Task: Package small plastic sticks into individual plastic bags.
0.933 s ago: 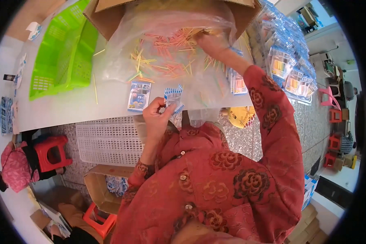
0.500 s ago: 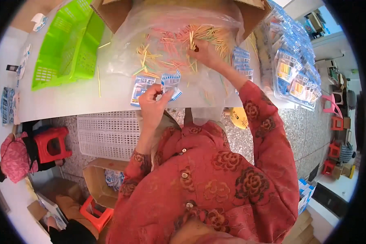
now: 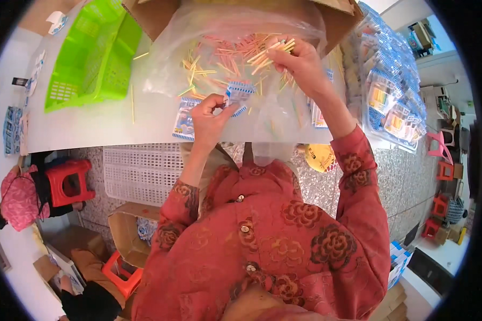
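Observation:
My right hand [image 3: 302, 65] pinches a small bundle of thin pale-yellow sticks [image 3: 263, 58] above the table. Below and behind it, loose pink, yellow and green sticks [image 3: 227, 60] are spread over a clear plastic bag [image 3: 158, 67]. My left hand [image 3: 211, 119] grips a small blue-and-white printed packet [image 3: 242, 90] between thumb and fingers, left of the bundle and apart from it. Flat packets [image 3: 183, 120] of the same kind lie beside the left wrist. Another stack of packets [image 3: 319, 117] sits partly hidden behind my right forearm.
An open cardboard box [image 3: 344, 21] stands at the far edge. A green plastic basket [image 3: 64, 88] is at the left, and a clear bin [image 3: 399, 142] piled with filled packets at the right. Under the table is a white crate [image 3: 139, 171]. Other people sit at the left.
My right hand has risen off the pile and moved right, bringing a bundle of sticks with it. My left hand, with the packet, has shifted slightly right and up.

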Available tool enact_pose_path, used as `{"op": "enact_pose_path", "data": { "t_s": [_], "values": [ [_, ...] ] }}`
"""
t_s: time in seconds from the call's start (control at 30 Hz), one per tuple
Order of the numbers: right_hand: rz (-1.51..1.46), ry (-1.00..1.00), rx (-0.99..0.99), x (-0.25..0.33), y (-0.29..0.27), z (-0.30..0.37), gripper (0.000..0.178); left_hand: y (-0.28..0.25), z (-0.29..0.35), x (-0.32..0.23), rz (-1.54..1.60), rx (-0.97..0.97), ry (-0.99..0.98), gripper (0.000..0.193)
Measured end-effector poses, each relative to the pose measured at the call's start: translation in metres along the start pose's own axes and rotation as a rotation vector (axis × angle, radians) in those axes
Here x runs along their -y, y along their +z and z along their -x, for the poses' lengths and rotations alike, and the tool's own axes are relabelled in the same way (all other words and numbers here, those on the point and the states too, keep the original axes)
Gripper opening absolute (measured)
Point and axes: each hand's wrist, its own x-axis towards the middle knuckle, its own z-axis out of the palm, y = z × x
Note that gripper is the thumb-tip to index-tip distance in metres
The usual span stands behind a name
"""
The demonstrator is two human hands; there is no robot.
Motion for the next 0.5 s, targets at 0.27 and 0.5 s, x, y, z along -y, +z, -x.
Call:
{"op": "enact_pose_path", "data": {
  "t_s": [0.27,0.5],
  "values": [
    [-0.184,0.144,0.079,0.012,0.006,0.020,0.007,0.010,-0.002,-0.005,-0.085,0.026,0.064,0.013],
    [0.140,-0.067,-0.012,0.024,0.019,0.032,0.008,0.012,0.000,-0.005,0.054,0.037,0.008,0.010]
  ]
}}
